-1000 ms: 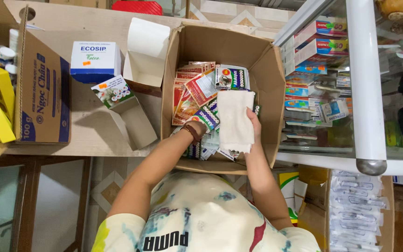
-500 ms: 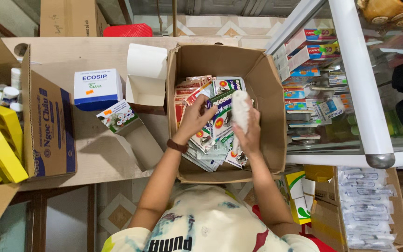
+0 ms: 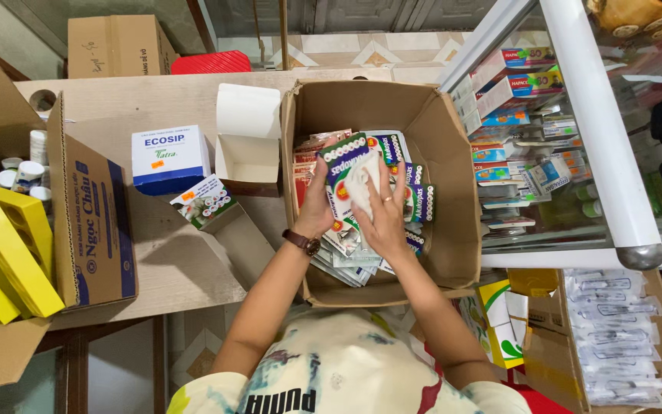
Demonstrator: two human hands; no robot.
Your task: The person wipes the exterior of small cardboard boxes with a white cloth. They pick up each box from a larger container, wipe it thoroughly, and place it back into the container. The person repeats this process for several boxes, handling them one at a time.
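Observation:
An open cardboard box [image 3: 453, 161] on the wooden table [image 3: 178, 261] holds several flat medicine packets [image 3: 415, 201]. My left hand [image 3: 317, 205], with a watch on its wrist, holds up one green and white packet [image 3: 342, 157] over the box. My right hand [image 3: 385, 218] presses a white cloth [image 3: 362, 182] flat against the face of that packet. Both hands are inside the box opening, above the stacked packets.
A glass cabinet [image 3: 599, 138] with medicine boxes stands at the right. On the table are a white and blue box [image 3: 170, 157], an open white carton [image 3: 247, 134], a small flowered box [image 3: 207, 203] and a large cardboard box [image 3: 90, 207]. Yellow trays [image 3: 5, 245] lie left. A box of syringes [image 3: 607, 337] sits lower right.
My right hand brought the cloth from hanging loose, bunched it, then spread it on the packet. My left hand lifted that packet out of the pile.

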